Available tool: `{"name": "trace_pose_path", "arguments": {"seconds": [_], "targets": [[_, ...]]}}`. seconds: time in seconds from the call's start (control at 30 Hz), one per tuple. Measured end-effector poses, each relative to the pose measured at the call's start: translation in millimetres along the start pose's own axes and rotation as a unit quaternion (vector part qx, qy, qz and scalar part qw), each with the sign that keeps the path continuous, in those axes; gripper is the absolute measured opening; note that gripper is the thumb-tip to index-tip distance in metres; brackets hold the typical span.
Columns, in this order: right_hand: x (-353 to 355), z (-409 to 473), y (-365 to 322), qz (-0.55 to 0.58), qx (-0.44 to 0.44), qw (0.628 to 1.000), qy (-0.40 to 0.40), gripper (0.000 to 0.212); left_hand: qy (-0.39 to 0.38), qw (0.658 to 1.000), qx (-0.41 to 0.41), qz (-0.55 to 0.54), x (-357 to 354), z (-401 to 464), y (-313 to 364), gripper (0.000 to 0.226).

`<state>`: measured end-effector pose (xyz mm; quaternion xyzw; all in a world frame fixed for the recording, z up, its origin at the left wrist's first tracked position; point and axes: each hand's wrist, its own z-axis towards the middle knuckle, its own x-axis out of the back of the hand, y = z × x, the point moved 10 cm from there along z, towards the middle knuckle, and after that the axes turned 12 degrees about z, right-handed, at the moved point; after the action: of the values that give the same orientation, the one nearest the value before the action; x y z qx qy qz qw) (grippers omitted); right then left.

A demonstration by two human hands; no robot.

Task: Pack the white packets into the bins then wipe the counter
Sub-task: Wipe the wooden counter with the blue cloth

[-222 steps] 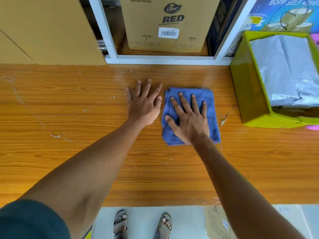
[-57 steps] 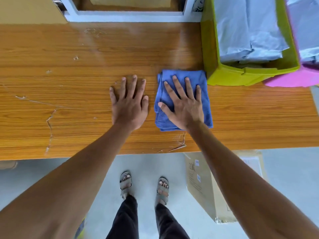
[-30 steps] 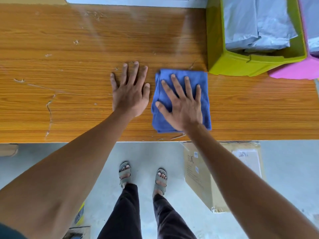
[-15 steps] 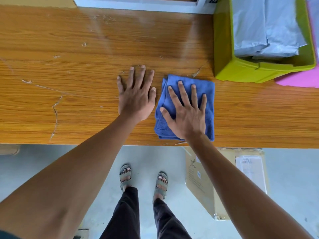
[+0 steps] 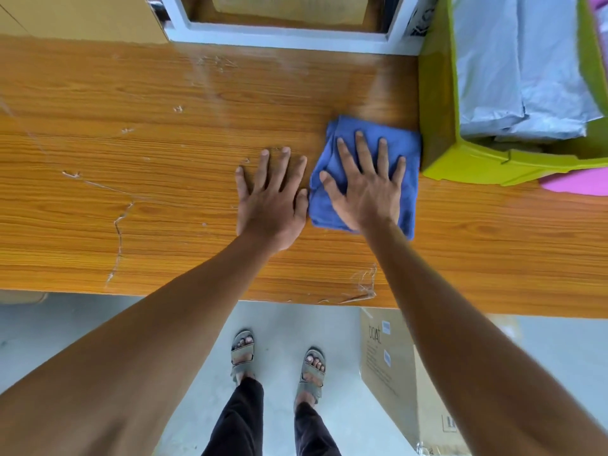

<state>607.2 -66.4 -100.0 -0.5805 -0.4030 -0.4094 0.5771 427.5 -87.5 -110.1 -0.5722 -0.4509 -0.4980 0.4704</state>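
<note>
The packets (image 5: 513,70) lie in the green bin (image 5: 437,126) at two o'clock, so wiping is the step in hand. The right hand (image 5: 365,189) presses the folded blue cloth (image 5: 408,153) flat, fingers straight and spread; the left hand (image 5: 273,199), fingers also splayed, braces on the counter (image 5: 131,159) just beside it. Best to keep the palm flat and sweep toward nine o'clock, overlapping passes, away from the bin the cloth's edge nearly touches.

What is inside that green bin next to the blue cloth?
The green bin holds white packets stacked in layers, filling most of it. Whatever lies beneath the top packets, and the bin's floor, is covered. Its far right part runs out of view.
</note>
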Motion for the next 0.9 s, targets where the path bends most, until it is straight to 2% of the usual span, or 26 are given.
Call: {"name": "trace_pose_path", "arguments": {"seconds": [0.13, 0.33, 0.47, 0.67, 0.73, 0.9], "targets": [[-1.6, -28.1, -0.6, 0.001, -0.014, 1.0, 0.0, 0.072, -0.005, 1.0, -0.001, -0.012, 7.8, 39.8, 0.8, 0.062], [-3.0, 73.8, 9.4, -0.01, -0.021, 1.0, -0.013, 0.076, -0.007, 1.0, 0.018, -0.017, 9.5, 124.5, -7.1, 0.064], [-4.6, 125.2, 16.0, -0.008, -0.043, 0.998, -0.035, 0.079, -0.001, 1.0, 0.02, -0.002, 8.0, 133.3, -5.5, 0.063], [1.6, 51.6, 14.2, -0.007, -0.006, 1.0, 0.004, 0.077, 0.0, 1.0, 0.018, -0.017, 13.4, 131.2, -4.8, 0.063], [-1.9, 30.7, 14.9, -0.012, -0.005, 1.0, -0.015, 0.078, -0.003, 1.0, 0.018, -0.017, 13.5, 131.1, -4.9, 0.063], [2.3, 92.7, 21.0, -0.027, 0.012, 0.999, -0.035, 0.08, 0.008, 1.0, 0.015, -0.014, 11.0, 134.1, -5.0, 0.063]]}}
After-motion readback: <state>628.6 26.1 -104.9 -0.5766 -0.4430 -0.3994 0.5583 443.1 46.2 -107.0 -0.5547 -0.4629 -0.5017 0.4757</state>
